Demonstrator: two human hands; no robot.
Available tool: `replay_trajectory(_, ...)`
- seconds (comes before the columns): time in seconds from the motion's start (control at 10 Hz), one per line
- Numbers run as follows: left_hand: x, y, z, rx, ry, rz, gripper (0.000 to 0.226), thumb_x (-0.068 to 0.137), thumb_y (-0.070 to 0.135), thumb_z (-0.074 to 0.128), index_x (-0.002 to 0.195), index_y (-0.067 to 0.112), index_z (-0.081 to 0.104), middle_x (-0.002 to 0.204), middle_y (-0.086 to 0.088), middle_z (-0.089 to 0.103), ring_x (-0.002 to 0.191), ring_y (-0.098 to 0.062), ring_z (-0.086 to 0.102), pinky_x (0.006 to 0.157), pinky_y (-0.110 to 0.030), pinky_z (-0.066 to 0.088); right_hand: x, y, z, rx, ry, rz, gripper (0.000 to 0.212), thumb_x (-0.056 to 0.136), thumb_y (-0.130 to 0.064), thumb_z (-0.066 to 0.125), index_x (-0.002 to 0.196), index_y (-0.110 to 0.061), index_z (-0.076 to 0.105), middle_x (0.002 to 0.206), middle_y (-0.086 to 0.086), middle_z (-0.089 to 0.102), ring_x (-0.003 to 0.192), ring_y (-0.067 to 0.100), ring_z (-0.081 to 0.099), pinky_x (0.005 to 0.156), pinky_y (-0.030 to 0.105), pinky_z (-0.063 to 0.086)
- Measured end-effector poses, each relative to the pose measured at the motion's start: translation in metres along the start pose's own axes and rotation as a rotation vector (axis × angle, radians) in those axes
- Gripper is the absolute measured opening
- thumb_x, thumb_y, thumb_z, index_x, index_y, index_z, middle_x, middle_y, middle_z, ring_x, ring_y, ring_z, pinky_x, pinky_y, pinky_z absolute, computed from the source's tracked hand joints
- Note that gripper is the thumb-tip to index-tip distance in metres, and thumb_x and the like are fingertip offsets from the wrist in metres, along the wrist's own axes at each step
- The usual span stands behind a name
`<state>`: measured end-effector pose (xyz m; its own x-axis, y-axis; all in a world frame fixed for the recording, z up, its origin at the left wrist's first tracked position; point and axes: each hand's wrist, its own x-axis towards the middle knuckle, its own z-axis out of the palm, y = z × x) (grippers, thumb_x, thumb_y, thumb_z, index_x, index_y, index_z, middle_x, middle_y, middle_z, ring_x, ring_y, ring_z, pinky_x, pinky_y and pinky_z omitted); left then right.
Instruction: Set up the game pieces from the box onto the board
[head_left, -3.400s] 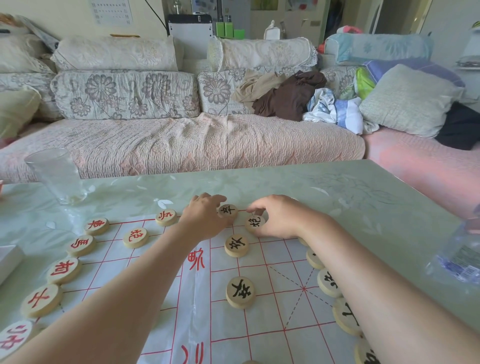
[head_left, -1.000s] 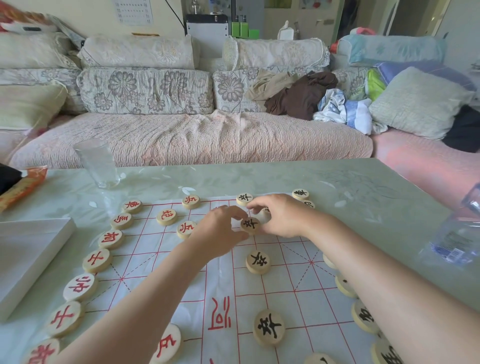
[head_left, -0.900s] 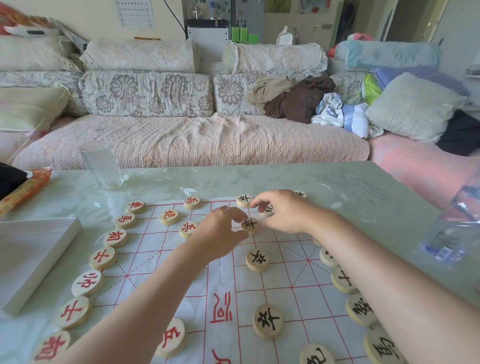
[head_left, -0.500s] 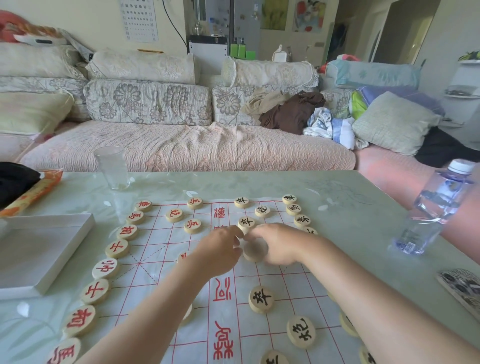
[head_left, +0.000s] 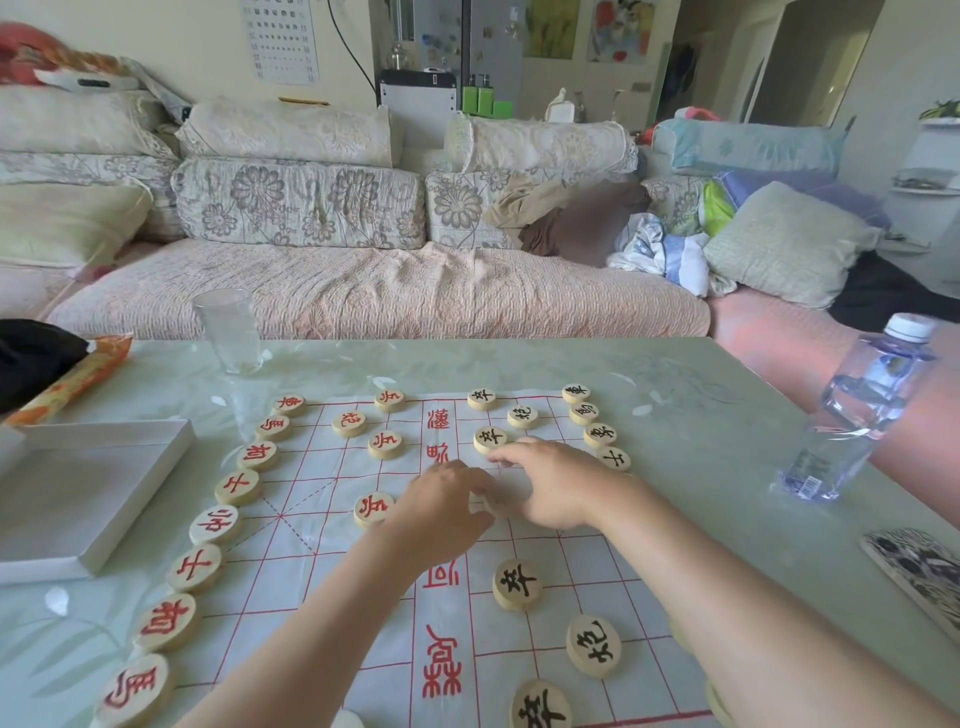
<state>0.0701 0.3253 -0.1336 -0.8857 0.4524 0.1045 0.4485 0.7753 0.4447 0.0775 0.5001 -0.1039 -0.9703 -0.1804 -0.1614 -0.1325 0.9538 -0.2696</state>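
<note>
Left hand (head_left: 441, 512) and right hand (head_left: 558, 486) have drawn back toward me onto one pale piece (head_left: 484, 503) between them: right pinches it, left's grip I cannot tell, placement outstanding.

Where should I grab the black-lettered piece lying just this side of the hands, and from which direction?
Pinch the piece by its rim, on opposite edges, coming straight down from above. It is a flat round disc lying face up on the board, so its top offers no hold. The nearest other piece lies apart from it, leaving finger room.
</note>
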Motion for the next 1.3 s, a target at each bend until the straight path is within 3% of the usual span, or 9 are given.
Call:
replay_trajectory(0.1, 0.002, -0.001, 0.003, 0.0, 0.002, -0.005, 0.04, 0.085, 0.029, 0.064, 0.125, 0.035, 0.059, 0.117, 0.013, 0.059, 0.109, -0.012, 0.05, 0.092, -0.03, 0.044, 0.002, 0.003, 0.005, 0.046, 0.01, -0.008, 0.062, 0.085, -0.02, 0.063, 0.138, -0.046, 0.044, 0.124, -0.022, 0.055, 0.114, 0.013, 0.056, 0.092, 0.03, 0.048)
replay_trajectory(0.2, 0.003, -0.002, 0.005, -0.001, 0.017, -0.009, 0.042, 0.084, 0.033, 0.067, 0.126, 0.034, 0.058, 0.118, 0.014, 0.061, 0.109, -0.012, 0.05, 0.094, -0.031, 0.043, 0.001, 0.002, 0.004, 0.017, 0.032, -0.008, 0.056, 0.083, -0.043, 0.065, 0.137, -0.041, 0.049, 0.123, -0.014, 0.057, 0.111, 0.014, 0.056, 0.09, 0.03, 0.046)
replay_trajectory(0.3, 0.004, -0.003, 0.006, 0.01, 0.05, -0.007, 0.04, 0.083, 0.038, 0.069, 0.122, 0.034, 0.06, 0.115, 0.012, 0.061, 0.105, -0.012, 0.051, 0.09, -0.028, 0.043, -0.003, 0.0, 0.002, 0.021, -0.002, -0.006, 0.054, 0.081, -0.048, 0.068, 0.133, -0.042, 0.052, 0.12, -0.012, 0.057, 0.105, 0.013, 0.057, 0.084, 0.029, 0.046)
replay_trajectory(0.4, 0.005, -0.004, 0.008, -0.004, 0.042, -0.005, 0.041, 0.082, 0.036, 0.07, 0.122, 0.034, 0.059, 0.114, 0.013, 0.062, 0.103, -0.011, 0.052, 0.088, -0.027, 0.044, -0.002, 0.001, 0.002, 0.042, -0.007, -0.028, 0.045, 0.084, -0.036, 0.067, 0.127, -0.044, 0.057, 0.118, -0.012, 0.058, 0.105, 0.014, 0.056, 0.086, 0.031, 0.049)
replay_trajectory(0.6, 0.006, -0.006, 0.008, -0.008, 0.073, -0.016, 0.034, 0.082, 0.037, 0.07, 0.115, 0.034, 0.06, 0.109, 0.017, 0.063, 0.102, -0.009, 0.053, 0.087, -0.027, 0.044, 0.002, 0.001, 0.006, 0.068, 0.012, -0.03, 0.037, 0.084, -0.03, 0.066, 0.12, -0.041, 0.064, 0.118, -0.011, 0.062, 0.11, 0.017, 0.058, 0.092, 0.037, 0.051)
replay_trajectory(0.8, 0.006, -0.007, 0.01, 0.01, 0.079, 0.0, 0.036, 0.082, 0.038, 0.071, 0.116, 0.033, 0.059, 0.109, 0.017, 0.063, 0.101, -0.009, 0.052, 0.086, -0.027, 0.044, -0.001, -0.002, 0.002, 0.137, -0.008, -0.014, 0.039, 0.082, -0.04, 0.069, 0.12, -0.037, 0.065, 0.12, -0.009, 0.061, 0.105, 0.017, 0.06, 0.086, 0.035, 0.055)
replay_trajectory(1.1, 0.006, -0.007, 0.01, 0.004, 0.065, -0.011, 0.036, 0.081, 0.037, 0.071, 0.115, 0.034, 0.058, 0.109, 0.016, 0.063, 0.102, -0.01, 0.052, 0.087, -0.028, 0.045, -0.001, -0.004, 0.003, 0.124, -0.011, -0.011, 0.034, 0.083, -0.037, 0.068, 0.116, -0.035, 0.066, 0.114, -0.006, 0.064, 0.103, 0.018, 0.061, 0.087, 0.038, 0.055)
replay_trajectory(1.2, 0.002, -0.007, 0.007, -0.002, 0.066, -0.007, 0.04, 0.081, 0.037, 0.071, 0.118, 0.033, 0.057, 0.113, 0.014, 0.061, 0.104, -0.011, 0.052, 0.09, -0.03, 0.045, -0.002, -0.005, 0.004, 0.103, -0.004, -0.024, 0.037, 0.083, -0.04, 0.068, 0.12, -0.039, 0.063, 0.116, -0.009, 0.062, 0.101, 0.016, 0.061, 0.083, 0.034, 0.056)
replay_trajectory(1.3, -0.003, -0.004, -0.005, -0.036, 0.107, -0.022, 0.038, 0.083, 0.036, 0.069, 0.12, 0.031, 0.057, 0.114, 0.012, 0.059, 0.105, -0.011, 0.053, 0.091, -0.029, 0.044, -0.006, -0.004, -0.005, 0.167, 0.071, 0.003, 0.059, 0.083, -0.037, 0.07, 0.139, -0.035, 0.052, 0.133, -0.012, 0.053, 0.121, 0.011, 0.053, 0.097, 0.024, 0.043)
